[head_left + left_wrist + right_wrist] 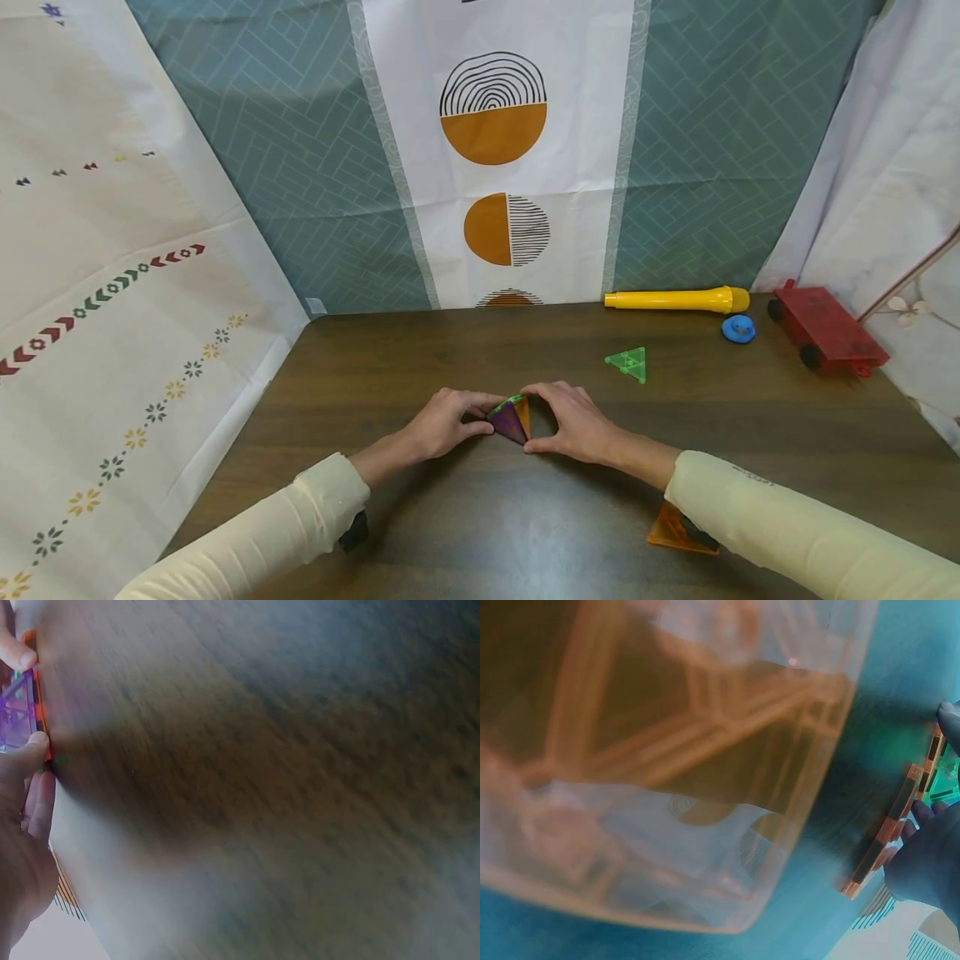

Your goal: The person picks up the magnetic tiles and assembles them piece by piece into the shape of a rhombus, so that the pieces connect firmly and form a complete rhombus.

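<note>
Purple tile (15, 720) between fingers (31, 754) is cropped in left wrist view.

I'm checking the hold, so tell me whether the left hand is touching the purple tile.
Touching. The left wrist view shows it: the left hand has its thumb resting over the edge of the purple tile.

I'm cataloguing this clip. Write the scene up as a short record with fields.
Held: cluster of translucent purple, orange and green plastic tiles
Left hand: fingers grip its left side
Right hand: fingers grip its right side
Surface: brown wood-grain table
Loose tile: green translucent plastic triangle
Partly hidden: orange translucent triangular tile, beside cream fabric right sleeve
Back right: yellow plastic microphone, blue duck-shaped toy, red wheeled cart
</note>
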Available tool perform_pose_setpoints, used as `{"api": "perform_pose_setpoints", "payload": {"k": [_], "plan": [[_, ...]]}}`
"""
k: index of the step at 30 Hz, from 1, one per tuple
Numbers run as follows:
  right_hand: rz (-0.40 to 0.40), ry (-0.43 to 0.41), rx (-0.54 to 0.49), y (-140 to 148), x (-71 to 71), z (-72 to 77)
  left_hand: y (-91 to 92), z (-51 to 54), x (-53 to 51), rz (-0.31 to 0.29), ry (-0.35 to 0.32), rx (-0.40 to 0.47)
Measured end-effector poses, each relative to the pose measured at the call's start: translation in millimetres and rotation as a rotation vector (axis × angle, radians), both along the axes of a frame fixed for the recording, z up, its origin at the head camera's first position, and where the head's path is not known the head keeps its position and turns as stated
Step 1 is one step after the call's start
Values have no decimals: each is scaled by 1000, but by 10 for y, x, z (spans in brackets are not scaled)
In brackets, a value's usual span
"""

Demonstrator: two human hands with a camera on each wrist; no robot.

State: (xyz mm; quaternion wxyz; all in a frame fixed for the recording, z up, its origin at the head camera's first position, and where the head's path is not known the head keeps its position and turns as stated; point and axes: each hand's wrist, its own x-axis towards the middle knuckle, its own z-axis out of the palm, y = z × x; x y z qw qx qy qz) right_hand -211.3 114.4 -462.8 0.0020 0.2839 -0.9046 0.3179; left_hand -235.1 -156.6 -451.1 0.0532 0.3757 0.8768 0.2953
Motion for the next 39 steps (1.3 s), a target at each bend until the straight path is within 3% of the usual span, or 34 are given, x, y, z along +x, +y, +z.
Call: {"api": "perform_pose_setpoints", "payload": {"k": [10, 21, 26, 33, 39], "plan": [[-13, 5, -7, 10, 6, 5, 11, -3, -29, -24, 27, -6], [10, 6, 4, 38, -26, 26, 10, 12, -45, -24, 11, -18], [55, -42, 52, 98, -73, 148, -16, 29, -44, -31, -10, -12], [21, -104, 66, 408, -125, 495, -35, 225, -68, -17, -13, 23], [-67, -145, 33, 785, -233, 565, 103, 456, -24, 41, 10, 157]]}}
